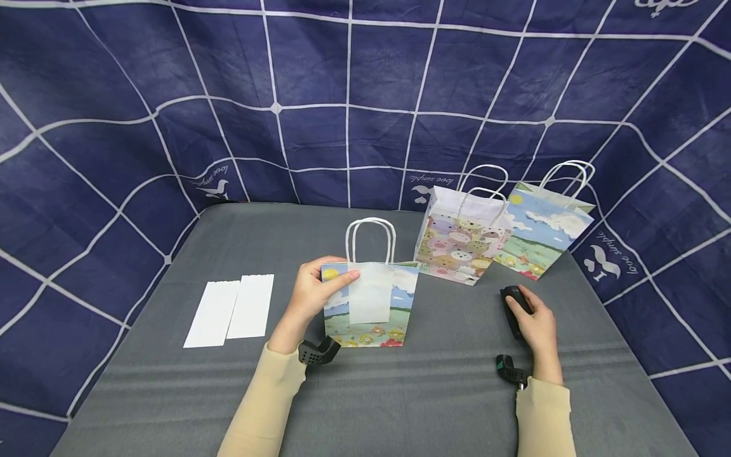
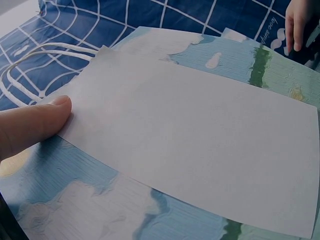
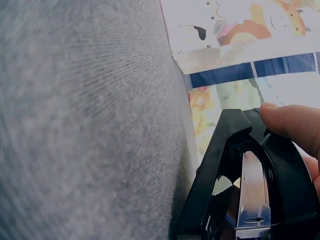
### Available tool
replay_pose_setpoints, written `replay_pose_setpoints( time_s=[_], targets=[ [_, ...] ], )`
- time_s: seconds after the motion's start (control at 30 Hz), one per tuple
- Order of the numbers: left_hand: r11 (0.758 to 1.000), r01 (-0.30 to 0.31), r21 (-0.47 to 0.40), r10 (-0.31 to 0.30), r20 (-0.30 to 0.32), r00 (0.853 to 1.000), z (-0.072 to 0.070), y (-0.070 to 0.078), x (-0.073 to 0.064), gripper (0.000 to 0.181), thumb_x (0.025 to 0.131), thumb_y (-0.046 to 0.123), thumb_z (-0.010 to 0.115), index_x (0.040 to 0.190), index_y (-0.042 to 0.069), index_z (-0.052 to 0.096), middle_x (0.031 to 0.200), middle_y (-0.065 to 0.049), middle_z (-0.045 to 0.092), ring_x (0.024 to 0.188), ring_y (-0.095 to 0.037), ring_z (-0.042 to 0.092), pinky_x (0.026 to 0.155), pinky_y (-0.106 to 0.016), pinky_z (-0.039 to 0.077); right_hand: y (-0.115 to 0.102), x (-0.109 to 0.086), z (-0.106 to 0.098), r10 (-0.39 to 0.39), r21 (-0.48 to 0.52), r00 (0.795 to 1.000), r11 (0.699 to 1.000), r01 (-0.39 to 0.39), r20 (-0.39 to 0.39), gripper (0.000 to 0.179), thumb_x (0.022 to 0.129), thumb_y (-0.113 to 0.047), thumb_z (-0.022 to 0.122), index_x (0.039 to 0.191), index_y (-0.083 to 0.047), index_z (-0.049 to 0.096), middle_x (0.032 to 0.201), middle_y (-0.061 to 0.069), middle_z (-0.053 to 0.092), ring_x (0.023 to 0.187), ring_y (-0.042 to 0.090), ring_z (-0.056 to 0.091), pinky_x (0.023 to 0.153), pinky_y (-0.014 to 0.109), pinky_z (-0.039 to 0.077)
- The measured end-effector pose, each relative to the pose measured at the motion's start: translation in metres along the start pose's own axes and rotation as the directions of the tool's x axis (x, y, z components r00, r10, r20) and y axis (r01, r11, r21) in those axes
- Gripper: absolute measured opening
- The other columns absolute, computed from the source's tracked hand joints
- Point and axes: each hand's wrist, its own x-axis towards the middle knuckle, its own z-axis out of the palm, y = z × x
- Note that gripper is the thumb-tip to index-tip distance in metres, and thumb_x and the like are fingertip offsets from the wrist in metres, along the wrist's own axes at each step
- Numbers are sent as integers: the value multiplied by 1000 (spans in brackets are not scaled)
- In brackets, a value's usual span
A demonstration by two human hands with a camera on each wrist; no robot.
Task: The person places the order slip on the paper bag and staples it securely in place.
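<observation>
A paper gift bag [image 1: 337,327] with a meadow and sky print stands upright at mid-table, its white handles [image 1: 371,222] up. Over its front lies a blank white paper slip [image 2: 200,140], top end at the bag's rim. My left hand [image 1: 321,285] pinches slip and bag at the upper left, thumb in front; the other fingers are hidden behind the bag. Off to the right, my right hand [image 1: 537,320] grips a black stapler [image 3: 290,175] over the grey cloth. Thumb and fingers wrap around its body.
Two more white slips [image 1: 212,314] lie side by side on the grey table [image 1: 171,393] at left. An animal-print bag [image 1: 459,244] and another meadow-print bag [image 1: 539,231] stand at the back right. Blue gridded cloth [image 1: 377,76] walls the back and sides.
</observation>
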Motion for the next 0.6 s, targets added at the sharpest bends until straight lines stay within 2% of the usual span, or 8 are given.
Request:
replay_pose_setpoints(
  time_s=[0.17,0.23,0.37,0.47,0.53,0.6],
  targets=[
    [1000,-6,16,6,4,1000,3,19,-3,18,76,-8,72,91,-14,65,71,-4,65,60,-11,59,55,-25,50,-5,0,0,1,62,1000,998,0,-14,58,93,-37,56,140,-5,43,131,27,49,119,39,46,93,50,35],
    [1000,-3,15,3,2,1000,3,19,-4,18,76,-7,72,91,-14,65,71,-6,65,60,-10,59,55,-25,49,-5,2,1,-1,106,1000,994,4,-32,59,92,-37,58,139,-5,44,130,26,50,118,37,48,89,46,38],
    [1000,-8,5,8,5,1000,3,20,-4,17,76,-7,72,91,-13,66,71,-6,65,60,-11,59,55,-26,50,14,17,9,14,224,998,975,0,-64,61,86,-42,66,138,-15,49,130,17,55,111,20,55,77,23,44],
    [1000,-21,-15,21,10,1000,3,18,-4,16,76,-8,72,90,-13,65,70,-3,65,59,-13,59,55,-27,50,32,31,19,46,330,997,944,-22,-67,63,80,-45,72,136,-26,50,131,10,55,105,10,56,70,13,42],
    [999,-27,-27,28,13,1000,3,14,-3,15,76,-9,71,90,-13,65,69,-2,64,59,-14,59,54,-28,50,38,38,24,66,399,996,916,-38,-56,65,79,-44,73,137,-30,47,133,7,54,103,7,56,69,15,44],
    [999,-26,-35,27,12,1000,2,7,-2,16,76,-8,72,90,-12,66,69,-1,64,59,-15,59,54,-28,50,38,42,26,55,463,998,886,-32,-36,67,79,-43,74,138,-32,44,133,6,53,98,6,58,67,16,46]
  ],
)
